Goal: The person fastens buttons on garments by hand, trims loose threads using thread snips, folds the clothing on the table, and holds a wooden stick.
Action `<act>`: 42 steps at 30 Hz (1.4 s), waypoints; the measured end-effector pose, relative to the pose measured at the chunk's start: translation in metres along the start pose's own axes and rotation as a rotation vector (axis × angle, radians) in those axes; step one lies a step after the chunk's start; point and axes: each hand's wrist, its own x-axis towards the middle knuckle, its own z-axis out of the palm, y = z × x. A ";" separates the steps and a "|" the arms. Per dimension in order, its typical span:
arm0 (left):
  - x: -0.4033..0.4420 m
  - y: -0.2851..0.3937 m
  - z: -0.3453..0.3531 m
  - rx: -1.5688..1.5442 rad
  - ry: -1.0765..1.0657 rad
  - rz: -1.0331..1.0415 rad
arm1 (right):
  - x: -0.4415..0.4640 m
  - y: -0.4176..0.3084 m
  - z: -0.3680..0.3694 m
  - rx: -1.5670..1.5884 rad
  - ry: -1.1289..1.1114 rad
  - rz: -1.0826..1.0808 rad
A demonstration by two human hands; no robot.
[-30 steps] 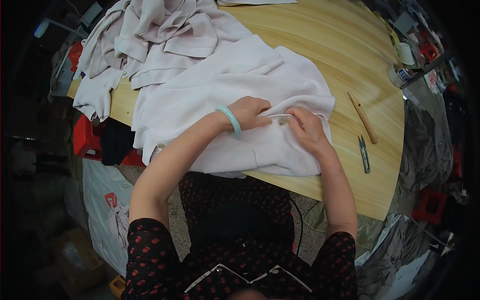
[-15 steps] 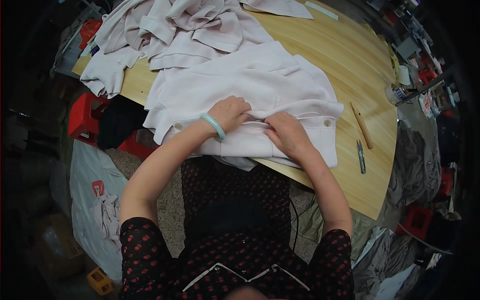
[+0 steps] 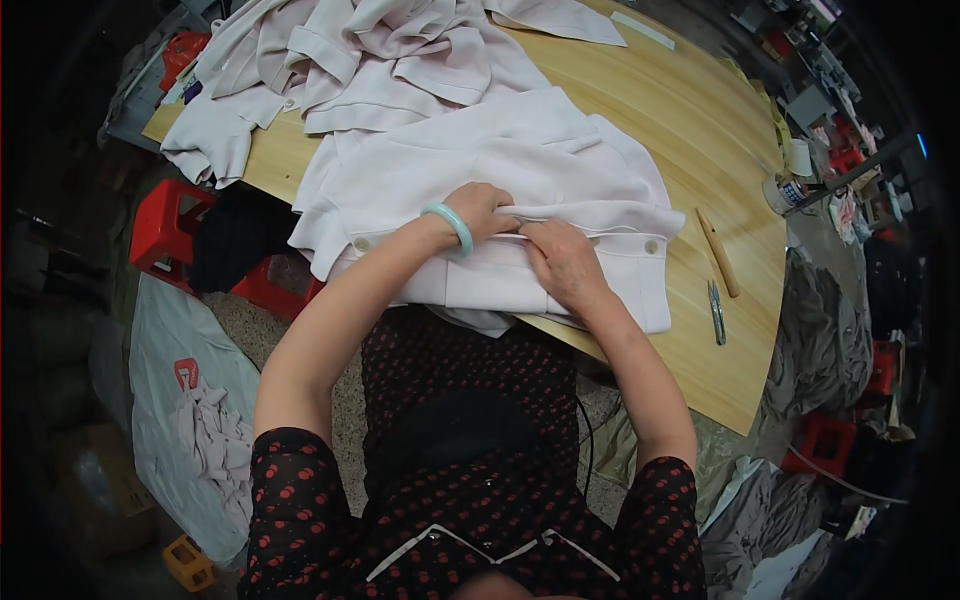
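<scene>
A pale pink garment with buttons (image 3: 420,190) lies folded at the near edge of the table, one button showing at each end of its front band. My left hand (image 3: 479,212), wearing a light green bangle (image 3: 452,226), pinches the cloth along an opening in the middle of this band. Close beside it, my right hand (image 3: 567,262) grips the same edge, thumb toward me and fingers curled at the fold. The fingertips of both hands are partly hidden in the cloth.
On the wooden table (image 3: 690,365), a wooden stick (image 3: 718,252) and thread snips (image 3: 716,312) lie to the right. More pale pink garments (image 3: 400,70) are heaped at the back left. A red stool (image 3: 170,230) stands left; grey cloth (image 3: 825,310) is piled right.
My left hand has shifted slightly right along the band, and my right hand slightly left, so they are closer together. Both still hold the garment.
</scene>
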 end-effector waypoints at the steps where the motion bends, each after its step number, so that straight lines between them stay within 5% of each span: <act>1: 0.000 0.002 0.000 -0.010 -0.002 -0.024 | 0.001 -0.002 0.000 0.011 0.007 0.009; 14: 0.010 0.002 -0.001 -0.215 -0.120 -0.214 | 0.011 0.003 0.008 -0.060 0.038 0.106; 22: 0.007 -0.004 0.013 0.012 -0.045 -0.058 | 0.003 0.009 0.020 -0.302 0.029 0.042; 42: -0.013 0.009 0.032 0.136 0.167 0.042 | 0.010 0.014 0.012 -0.079 -0.165 0.161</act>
